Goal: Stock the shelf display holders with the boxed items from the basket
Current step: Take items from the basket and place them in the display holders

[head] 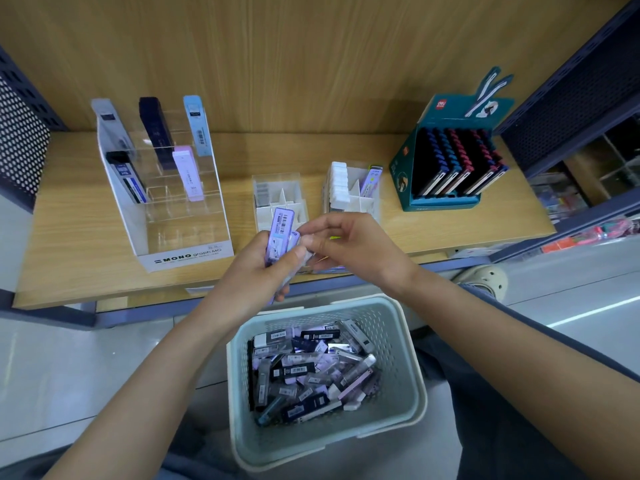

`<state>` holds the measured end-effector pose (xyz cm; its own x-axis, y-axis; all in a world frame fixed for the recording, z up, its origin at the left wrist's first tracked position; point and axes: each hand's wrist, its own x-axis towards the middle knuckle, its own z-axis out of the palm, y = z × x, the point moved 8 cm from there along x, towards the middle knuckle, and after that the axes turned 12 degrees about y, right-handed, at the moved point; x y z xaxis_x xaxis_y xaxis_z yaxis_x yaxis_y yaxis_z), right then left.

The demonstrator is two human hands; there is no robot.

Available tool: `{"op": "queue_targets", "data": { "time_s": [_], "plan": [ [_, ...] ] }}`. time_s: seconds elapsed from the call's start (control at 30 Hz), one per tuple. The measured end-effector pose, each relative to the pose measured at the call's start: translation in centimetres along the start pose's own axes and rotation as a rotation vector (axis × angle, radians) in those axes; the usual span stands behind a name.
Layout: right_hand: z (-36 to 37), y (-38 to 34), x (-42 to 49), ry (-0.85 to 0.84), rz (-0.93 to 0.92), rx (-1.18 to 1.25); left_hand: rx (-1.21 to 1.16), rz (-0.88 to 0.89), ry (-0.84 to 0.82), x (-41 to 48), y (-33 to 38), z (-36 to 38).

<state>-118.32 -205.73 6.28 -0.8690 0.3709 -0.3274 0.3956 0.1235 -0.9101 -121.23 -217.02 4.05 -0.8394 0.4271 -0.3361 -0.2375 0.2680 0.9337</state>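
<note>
At frame centre my left hand (254, 271) grips several lilac boxes (281, 230); my right hand (360, 247) pinches them too, between the divided holder (277, 175) above and the stocked basket (391, 327) below.

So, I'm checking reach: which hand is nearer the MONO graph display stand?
Left. The left hand, gripping lilac boxes, sits just right of the MONO graph display stand; the right hand is farther right, beyond it.
</note>
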Motion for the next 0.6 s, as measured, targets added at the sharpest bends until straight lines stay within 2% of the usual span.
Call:
{"op": "queue_targets", "data": {
  "time_s": [0.1, 0.23, 0.33, 0.43, 0.6],
  "plan": [
    [-1.4, 0.0, 0.0, 0.105, 0.019, 0.132, -0.114, -0.074, 0.025, -0.1, 0.1, -0.2],
    [-1.8, 0.2, -0.6, 0.135, 0.047, 0.272, -0.207, -0.011, 0.113, -0.2, 1.3, -1.5],
    [-0.6, 0.3, -1.3, 0.022, 0.018, 0.116, -0.164, 0.077, 0.161, -0.3, 2.0, -2.5],
    [1.4, -0.3, -2.2, -0.1, -0.107, -0.089, -0.135, 0.116, 0.158, -0.5, 2.5, -2.9],
    [3.7, -1.3, -1.8, -0.122, -0.147, -0.174, -0.115, 0.122, 0.192, -0.9, 2.5, -3.8]
  ]
}}
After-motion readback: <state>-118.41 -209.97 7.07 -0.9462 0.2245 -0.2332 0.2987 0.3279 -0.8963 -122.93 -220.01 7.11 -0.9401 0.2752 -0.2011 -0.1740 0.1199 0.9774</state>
